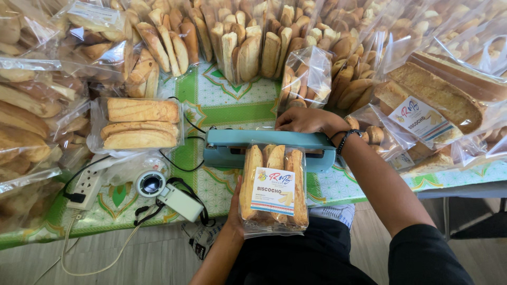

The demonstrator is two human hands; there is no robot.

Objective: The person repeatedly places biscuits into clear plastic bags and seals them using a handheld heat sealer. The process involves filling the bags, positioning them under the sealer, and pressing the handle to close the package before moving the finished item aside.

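Observation:
My left hand [234, 212] holds a clear bag of toasted bread sticks [274, 186] from below; a white label is stuck on the bag's front. The bag's open top lies under the arm of a teal heat sealer [232, 142] on the table. My right hand [303, 120] presses flat on the sealer's arm, fingers together. A dark bead bracelet circles that wrist.
Many clear bags of bread sticks [248, 42] are stacked at the back, left and right. A sealed bag [138, 125] lies at the left. A white power strip [87, 184] and a small white device [169, 194] with cords sit on the green patterned tablecloth [227, 103].

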